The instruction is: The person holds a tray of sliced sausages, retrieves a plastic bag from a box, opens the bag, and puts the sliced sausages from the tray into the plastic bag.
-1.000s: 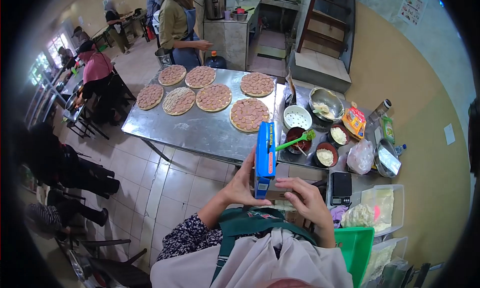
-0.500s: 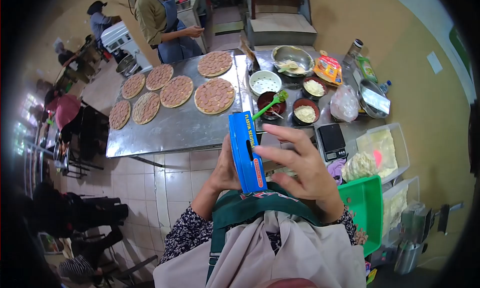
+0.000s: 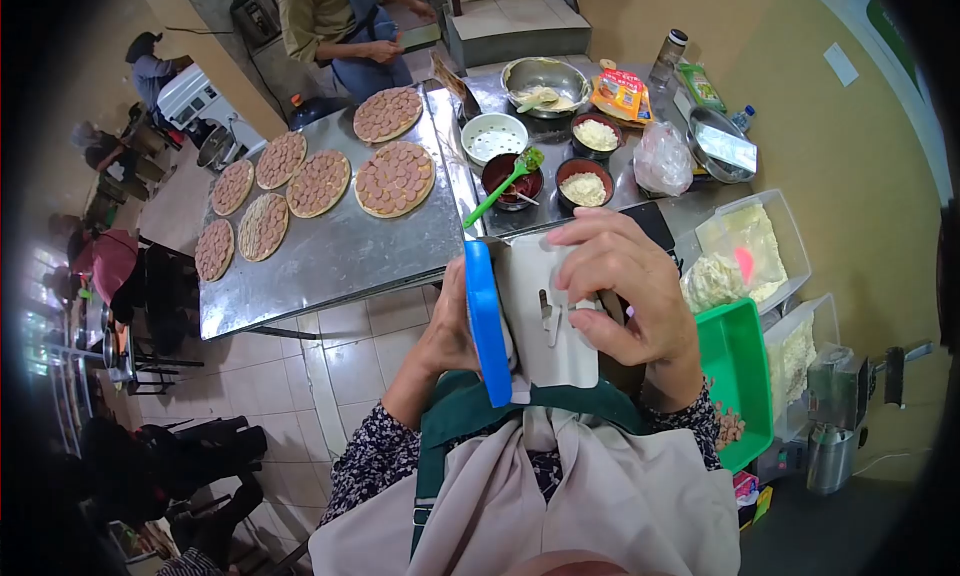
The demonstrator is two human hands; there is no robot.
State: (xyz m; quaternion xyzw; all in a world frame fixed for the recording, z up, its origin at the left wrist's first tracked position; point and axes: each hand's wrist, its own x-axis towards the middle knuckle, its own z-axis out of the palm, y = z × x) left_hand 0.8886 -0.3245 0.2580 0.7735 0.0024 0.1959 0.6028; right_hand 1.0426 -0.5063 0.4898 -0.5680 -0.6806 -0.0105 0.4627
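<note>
My left hand (image 3: 450, 326) is wrapped round the outer side of a blue cardboard box (image 3: 485, 326) held upright in front of my apron (image 3: 590, 408). The box's lid flap (image 3: 567, 364) is folded out to the right, its pale inner face toward me with a slot cut in it. My right hand (image 3: 630, 291) grips that flap, fingers over its upper right part and thumb against the inner face. What lies inside the box is mostly hidden. Just beyond, a green brush-like utensil (image 3: 495, 198) rests across a bowl of red sauce (image 3: 524, 194).
Several round pizzas topped with sliced sausage (image 3: 395, 179) lie on the metal table (image 3: 330, 266). Bowls of grated cheese (image 3: 584, 188) and a metal mixing bowl (image 3: 546, 88) stand beyond my hands. A green tray (image 3: 735, 376) is at my right. A person (image 3: 345, 36) stands behind the table.
The blue box has gone from closed to open. My right hand, fingers loose in front of it before, now holds the flap swung out to the right. The view has shifted slightly.
</note>
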